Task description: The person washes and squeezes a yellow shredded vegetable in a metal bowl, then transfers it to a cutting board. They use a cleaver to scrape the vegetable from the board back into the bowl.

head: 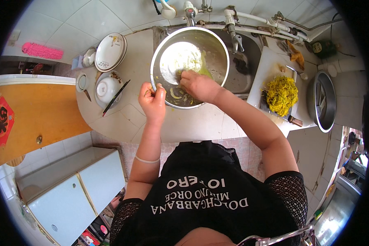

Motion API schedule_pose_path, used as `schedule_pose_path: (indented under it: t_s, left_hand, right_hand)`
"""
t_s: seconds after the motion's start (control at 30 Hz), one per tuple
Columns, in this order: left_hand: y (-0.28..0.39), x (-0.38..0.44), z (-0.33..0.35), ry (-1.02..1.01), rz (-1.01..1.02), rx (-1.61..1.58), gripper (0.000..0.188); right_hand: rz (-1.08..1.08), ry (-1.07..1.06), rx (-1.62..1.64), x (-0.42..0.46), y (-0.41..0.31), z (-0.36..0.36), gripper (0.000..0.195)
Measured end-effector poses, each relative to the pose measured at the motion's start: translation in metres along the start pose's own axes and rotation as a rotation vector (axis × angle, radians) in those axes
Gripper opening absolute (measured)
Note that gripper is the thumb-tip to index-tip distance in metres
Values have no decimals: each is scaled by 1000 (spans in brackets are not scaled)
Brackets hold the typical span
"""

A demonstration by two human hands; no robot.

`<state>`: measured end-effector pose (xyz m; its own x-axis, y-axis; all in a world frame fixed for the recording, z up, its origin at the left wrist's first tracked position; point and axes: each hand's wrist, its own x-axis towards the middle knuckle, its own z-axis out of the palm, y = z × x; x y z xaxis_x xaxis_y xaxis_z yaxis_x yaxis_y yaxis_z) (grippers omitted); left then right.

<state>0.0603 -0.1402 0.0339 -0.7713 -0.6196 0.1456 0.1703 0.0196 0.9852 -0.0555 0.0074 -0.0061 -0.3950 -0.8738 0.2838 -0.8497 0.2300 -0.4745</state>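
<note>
A large stainless steel basin (215,43) rests tilted at the near edge of the sink. My left hand (152,97) grips its left rim, thumb and fingers pinched over the metal. Inside the basin is my right hand (200,86), its fingers bunched around a small dark clump; how firmly they hold it is hidden. Yellow-green shreds (176,93) and wet residue cling to the basin floor and wall. To the right, a heap of shredded yellow vegetable (281,96) lies on the broad blade of a cleaver (295,121), on a white cutting board (255,89).
Stacked plates (110,52), an upturned white bowl (105,89) with black chopsticks (116,98), and a small cup (81,82) stand at left. Taps (237,43) overhang the sink (252,70). Another metal basin (321,101) leans at the counter's right end, beyond the cutting board.
</note>
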Motion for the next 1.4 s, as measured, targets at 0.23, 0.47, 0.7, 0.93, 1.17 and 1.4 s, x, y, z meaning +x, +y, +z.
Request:
schedule_pose_path:
  t_s: [0.23,0.47,0.7,0.93,1.17,1.4]
  left_hand:
    - [1,3,-2,-24,29,-17,22]
    - [-6,6,-5,8,40,-28,26]
    - [-3,7,-1,28,66,-4,25]
    - [-4,7,-2,21,57,-13,23]
    - [-6,11,0,44,81,-6,25]
    - [5,17,-6,149,108,-18,24]
  right_hand:
    - [137,409,-61,38,9,-39,24]
    - [46,2,-27,16,12,-23,10]
    - [333,35,-516,25,17,-24,19]
    - [207,293,87,47,-8,-41,10]
    - [107,-260,137,31,4,-35,10]
    - [318,-340,-239,10,-3,-88,10]
